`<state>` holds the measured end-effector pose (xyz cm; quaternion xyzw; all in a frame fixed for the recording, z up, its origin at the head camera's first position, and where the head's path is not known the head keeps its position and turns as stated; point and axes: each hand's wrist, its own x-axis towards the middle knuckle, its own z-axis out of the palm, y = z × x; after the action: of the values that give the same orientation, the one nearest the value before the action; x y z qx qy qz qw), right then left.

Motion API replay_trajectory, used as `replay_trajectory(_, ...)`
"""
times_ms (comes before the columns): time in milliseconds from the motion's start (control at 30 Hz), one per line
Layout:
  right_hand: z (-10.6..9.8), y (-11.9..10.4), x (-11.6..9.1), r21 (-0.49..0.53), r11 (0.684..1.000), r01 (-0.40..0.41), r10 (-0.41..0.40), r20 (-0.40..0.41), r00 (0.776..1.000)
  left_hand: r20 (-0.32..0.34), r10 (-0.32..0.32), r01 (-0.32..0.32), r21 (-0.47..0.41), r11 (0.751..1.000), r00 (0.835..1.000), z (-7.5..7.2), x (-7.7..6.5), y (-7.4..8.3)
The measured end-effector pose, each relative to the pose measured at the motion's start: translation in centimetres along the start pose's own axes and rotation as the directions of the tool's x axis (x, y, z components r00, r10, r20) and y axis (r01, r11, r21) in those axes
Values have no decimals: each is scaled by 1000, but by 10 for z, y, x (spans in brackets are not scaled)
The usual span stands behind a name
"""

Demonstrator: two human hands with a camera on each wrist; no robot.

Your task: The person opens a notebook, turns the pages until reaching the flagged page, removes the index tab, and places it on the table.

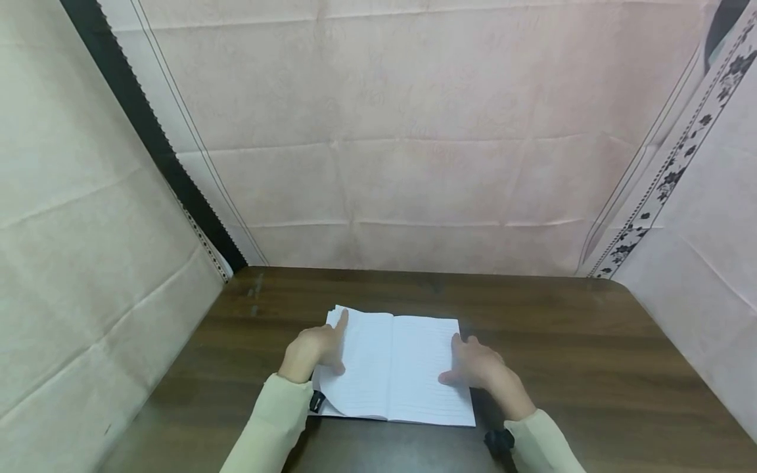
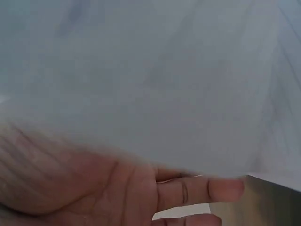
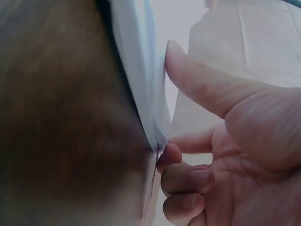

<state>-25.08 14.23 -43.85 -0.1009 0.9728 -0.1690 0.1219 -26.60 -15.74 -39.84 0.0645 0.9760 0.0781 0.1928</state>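
Observation:
An open notebook (image 1: 415,368) with ruled white pages lies on the table. My left hand (image 1: 313,348) rests on its left page, with the index finger pointing toward the top edge and the thumb lower down. In the left wrist view, paper (image 2: 150,84) covers much of the view above my palm, and the fingers stretch out straight below it. My right hand (image 1: 479,368) is at the right edge, thumb and index finger touching the right page. The right wrist view shows the thumb laid on the paper (image 3: 141,70) and the other fingers loosely bent beside the edge.
The brown wooden table (image 1: 562,341) has rounded far corners. Pale cloth hangs behind it (image 1: 414,164) and along both sides, with a floral border (image 1: 668,177) at right and a dark strip (image 1: 160,138) at left. The lower left page corner curls up.

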Motion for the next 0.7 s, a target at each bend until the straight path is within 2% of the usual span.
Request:
replay_trajectory(133,0,-1,-1,-35,999,-4,4,-7,1000,66,-13,12,17,1000,998,2,-1,0)
replay_trajectory(233,0,-2,-1,-61,998,-4,3,-23,1000,89,-20,18,30,999,996,2,-1,0)
replay_trajectory(467,1,-6,-1,-118,993,7,-13,-55,998,95,-21,17,33,999,995,4,1,-1)
replay_trajectory(700,4,-13,-2,-103,995,-16,10,-58,998,97,-6,2,44,999,995,6,0,-3)
